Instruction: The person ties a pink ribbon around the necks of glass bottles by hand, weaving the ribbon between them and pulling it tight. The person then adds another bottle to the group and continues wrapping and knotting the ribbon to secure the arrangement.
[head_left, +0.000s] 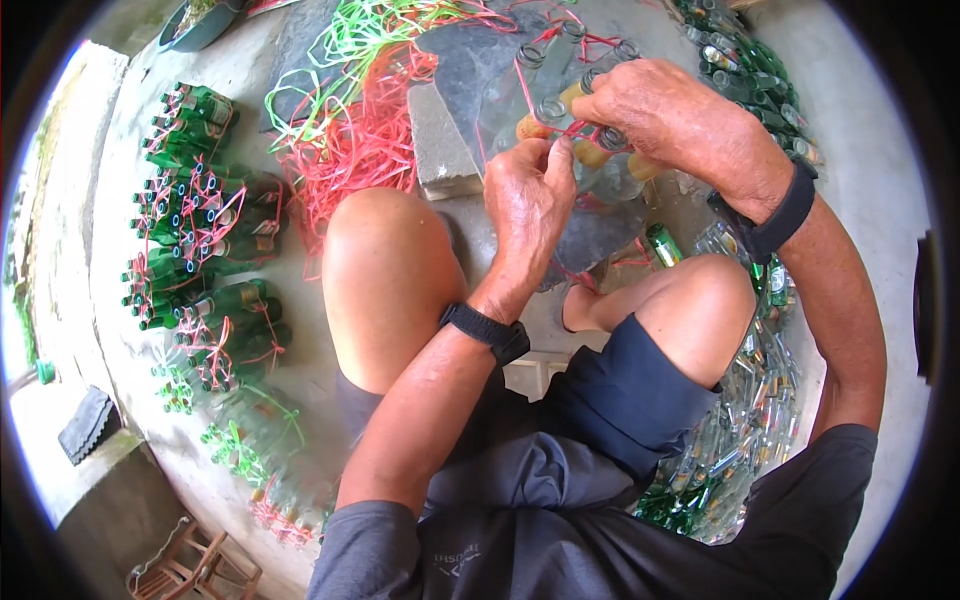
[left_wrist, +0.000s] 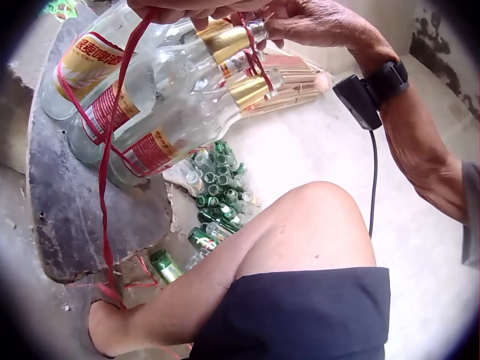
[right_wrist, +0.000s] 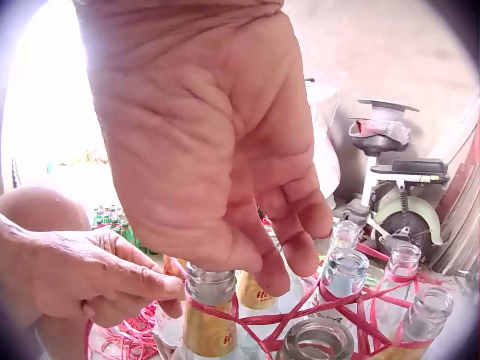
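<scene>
Clear glass bottles (left_wrist: 184, 131) with gold foil necks and red-and-gold labels stand close together on a dark slab (left_wrist: 82, 225). Red plastic strap (left_wrist: 107, 172) crosses between their necks, and a long twisted end hangs down beside them. At the near side of the bunch, my left hand (head_left: 527, 200) pinches the strap between thumb and forefinger, right by a gold-necked bottle (right_wrist: 210, 322). My right hand (head_left: 680, 125) is over the bottle tops, fingers bent down among the necks. I cannot tell whether its fingertips grip strap or bottle, as the palm hides them.
A heap of red and green strap (head_left: 350, 150) lies beside a concrete block (head_left: 440, 140). Tied bundles of green bottles (head_left: 205, 215) line the left floor. Many loose bottles (head_left: 740, 390) cover the floor at right. A wheeled machine (right_wrist: 405, 202) stands by the wall.
</scene>
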